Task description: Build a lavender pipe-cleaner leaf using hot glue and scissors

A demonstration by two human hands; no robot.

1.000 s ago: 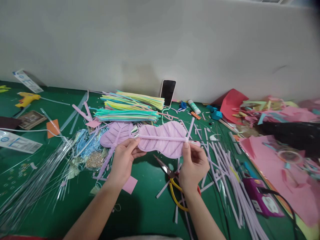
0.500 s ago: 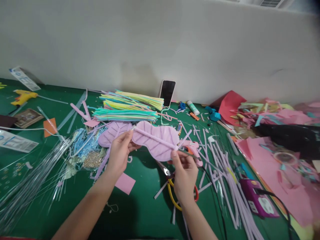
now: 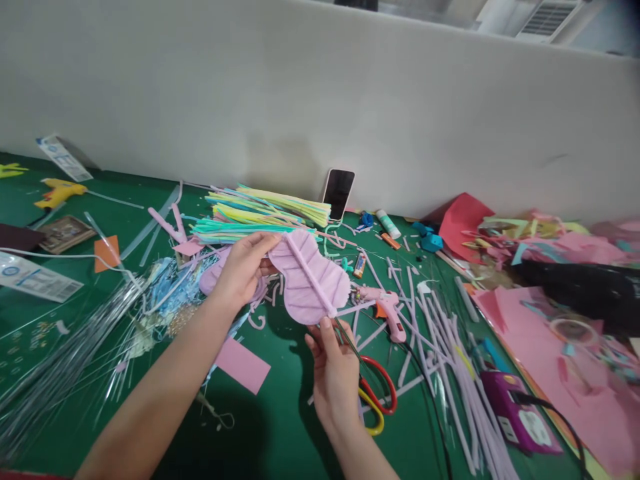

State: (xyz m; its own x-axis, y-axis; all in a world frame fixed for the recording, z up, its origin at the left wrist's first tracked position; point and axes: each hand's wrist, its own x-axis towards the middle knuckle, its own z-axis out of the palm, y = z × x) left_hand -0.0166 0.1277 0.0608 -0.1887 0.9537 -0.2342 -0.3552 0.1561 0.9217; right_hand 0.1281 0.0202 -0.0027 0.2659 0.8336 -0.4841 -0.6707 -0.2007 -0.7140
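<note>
A lilac leaf (image 3: 313, 280) made of pipe cleaners, with a thick midrib and darker veins, is held up over the table, tilted down to the right. My left hand (image 3: 246, 267) pinches its upper left end. At the lower end, my right hand (image 3: 336, 370) grips the leaf's base, where a thin stem wire runs back past the fingers. Behind my left hand lies a second lilac leaf (image 3: 213, 270), partly hidden. Scissors (image 3: 377, 393) with red and yellow handles rest under my right hand, their blades mostly covered.
A pink glue gun (image 3: 385, 307) and loose lilac pipe cleaners (image 3: 455, 373) lie to the right, near a purple box (image 3: 520, 410) with a cord. Bundled pipe cleaners (image 3: 265, 213) and a phone (image 3: 339, 193) are at the back. Silver wires (image 3: 75, 367) spread across the left.
The leaf has turned from nearly level to a steeper slant. My right hand has moved left and down, and my left hand has risen slightly. The pink glue gun is now more exposed.
</note>
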